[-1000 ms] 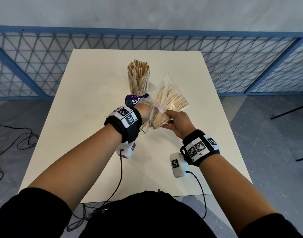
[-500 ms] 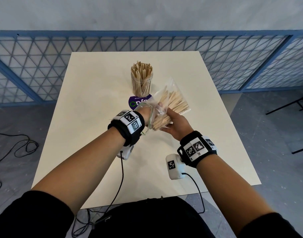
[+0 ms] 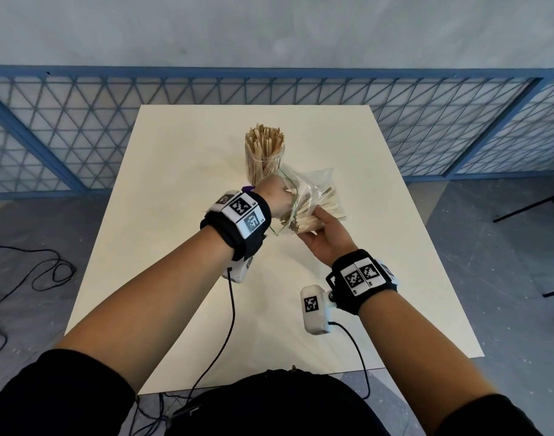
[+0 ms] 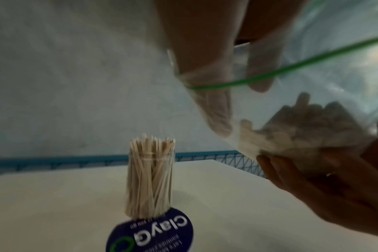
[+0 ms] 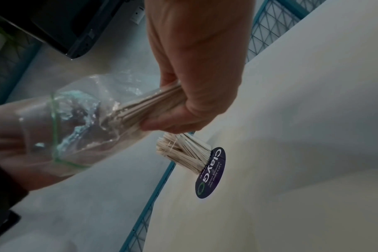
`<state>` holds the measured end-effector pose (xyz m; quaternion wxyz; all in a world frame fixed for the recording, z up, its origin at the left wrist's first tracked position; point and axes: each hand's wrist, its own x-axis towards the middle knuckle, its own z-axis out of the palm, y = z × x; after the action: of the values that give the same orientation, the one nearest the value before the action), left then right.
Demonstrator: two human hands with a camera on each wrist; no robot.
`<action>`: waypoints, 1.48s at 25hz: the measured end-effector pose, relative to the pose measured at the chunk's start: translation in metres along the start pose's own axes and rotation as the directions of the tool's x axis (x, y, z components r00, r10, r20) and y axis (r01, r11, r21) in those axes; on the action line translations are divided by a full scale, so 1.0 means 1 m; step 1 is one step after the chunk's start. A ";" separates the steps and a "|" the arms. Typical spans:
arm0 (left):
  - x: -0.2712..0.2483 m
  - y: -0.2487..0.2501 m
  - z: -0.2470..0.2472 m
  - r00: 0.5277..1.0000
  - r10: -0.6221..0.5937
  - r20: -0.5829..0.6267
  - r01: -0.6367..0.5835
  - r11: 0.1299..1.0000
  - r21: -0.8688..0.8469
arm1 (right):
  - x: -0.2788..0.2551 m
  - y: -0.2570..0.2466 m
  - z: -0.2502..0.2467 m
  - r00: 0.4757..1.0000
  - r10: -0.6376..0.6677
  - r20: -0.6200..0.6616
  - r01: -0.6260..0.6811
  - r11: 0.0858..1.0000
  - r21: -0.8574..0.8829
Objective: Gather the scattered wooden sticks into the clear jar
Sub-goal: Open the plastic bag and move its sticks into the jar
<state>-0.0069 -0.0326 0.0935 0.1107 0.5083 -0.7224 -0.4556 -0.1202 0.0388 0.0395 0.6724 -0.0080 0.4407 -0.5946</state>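
Note:
A clear jar [image 3: 264, 162] packed with upright wooden sticks stands mid-table; it also shows in the wrist views [image 4: 150, 179] [image 5: 183, 153]. In front of it, above the table, my right hand [image 3: 326, 234] grips from below a clear zip bag [image 3: 307, 190] and the bundle of sticks [image 3: 313, 212] inside it. My left hand [image 3: 274, 196] is pushed in through the bag's green-edged mouth. Its fingers [image 4: 214, 102] lie fairly straight, their tips close to the stick ends. I see no stick between them.
A round purple lid [image 4: 153, 233] lies flat on the table against the jar's near side. The cream table [image 3: 181, 278] is bordered by a blue mesh fence [image 3: 80, 121] behind. Cables run from both wrist cameras toward my body.
My left hand has slid from the bag's mouth deeper inside toward the sticks. My right hand kept its grip on the bag, now held lower and flatter.

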 end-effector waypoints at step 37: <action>0.043 0.011 0.032 0.950 -0.312 0.014 0.308 0.944 0.119 | 0.024 -0.042 -0.024 0.995 -0.029 0.093 0.074 0.849 -0.523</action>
<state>-0.0537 -0.0500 0.0713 -0.0035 0.6134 -0.6603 -0.4332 -0.1700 0.0194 0.0331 0.6458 -0.2273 0.5583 -0.4685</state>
